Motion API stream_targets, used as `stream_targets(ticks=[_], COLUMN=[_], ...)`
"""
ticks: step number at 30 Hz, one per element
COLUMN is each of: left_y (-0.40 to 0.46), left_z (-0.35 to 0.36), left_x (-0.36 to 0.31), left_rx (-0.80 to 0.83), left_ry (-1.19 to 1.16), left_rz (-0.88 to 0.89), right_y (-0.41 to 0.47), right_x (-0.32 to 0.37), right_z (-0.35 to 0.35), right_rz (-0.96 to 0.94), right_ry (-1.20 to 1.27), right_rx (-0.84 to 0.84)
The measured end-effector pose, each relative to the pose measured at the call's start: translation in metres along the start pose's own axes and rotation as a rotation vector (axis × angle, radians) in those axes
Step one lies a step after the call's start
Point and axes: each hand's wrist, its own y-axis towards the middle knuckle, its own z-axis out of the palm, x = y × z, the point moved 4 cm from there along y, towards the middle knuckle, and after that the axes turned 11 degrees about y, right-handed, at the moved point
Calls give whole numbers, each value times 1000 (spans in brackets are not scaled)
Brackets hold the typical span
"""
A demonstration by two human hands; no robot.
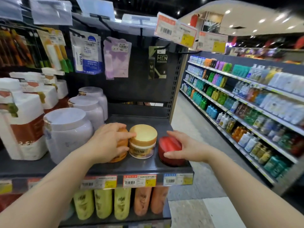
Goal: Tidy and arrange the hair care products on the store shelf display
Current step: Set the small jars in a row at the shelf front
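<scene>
The left hand clasps an orange jar beside the Pantene jar (gold-lidded), while the right hand grips a red jar.

Both bare forearms are stretched forward. The left hand is curved, fingers spread and wrapped — thumb low. The right hand is cupped, thumb below, fingers arched above.

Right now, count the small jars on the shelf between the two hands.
3. An orange jar under the left hand, a gold-lidded jar in the middle, and a red jar held by the right hand. More could be hidden behind the hands.
</scene>
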Motion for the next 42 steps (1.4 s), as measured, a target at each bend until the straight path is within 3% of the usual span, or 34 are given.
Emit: stream_targets(ticks=[2,5,10,15,19,22,27,33,36,40,42], left_y=[2,13,37,46,45,43,43,46,46,46,45], left_z=[-6,-15,-5,-4,-5,-4,-3,0,1,0,-2], left_x=[-2,-11,-23,-25,-30,-33,-33,-32,-31,-30,-31], left_rx=[-12,-30,112,132,128,140,146,165,166,178,185], left_ry=[61,90,10,8,39,65,90,103,108,97,102], left_rz=[36,53,21,-20,-24,-18,-21,-55,-70,-82,-85], right_y=[-4,-6,-1,7,8,7,12,22,25,22,22], right_x=[-3,-3,1,3,-2,-6,-12,-4,0,-2,-4], right_z=[-4,-5,-12,-18,-26,-32,-33,-26,-28,-31,-31], right_rz=[62,130,156,206,220,190,129,58,78,9,3], right_ry=[59,-42,-80,-103,74,168,83,-84,32,40,-21], right_rx=[-38,-51,-103,-127,-75,-47,91,37,22,172,168])
